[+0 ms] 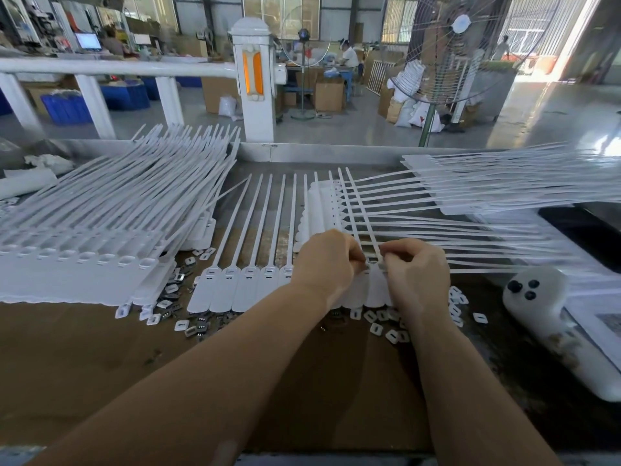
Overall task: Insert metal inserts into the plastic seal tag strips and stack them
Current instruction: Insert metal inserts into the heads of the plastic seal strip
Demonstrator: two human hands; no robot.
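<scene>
Head view: strip stacks (100, 210) and loose inserts (174, 287) beside hands (327, 264)

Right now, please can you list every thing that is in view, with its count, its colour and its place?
seal tag strip: one, white, flat at the table's middle, tails pointing away.
left stack of strips: one pile, white, left of the table.
right stack of strips: one pile, white, right, tails crossing toward the middle.
loose inserts: many, white and metal, scattered along the near edge of the strips.
white device: one, with three black buttons, near right.
standing fan: one, behind the table, right.
white railing: one, behind the table, left.
left hand: fingers curled on the strip's right part.
right hand: fingers curled there too.
</scene>
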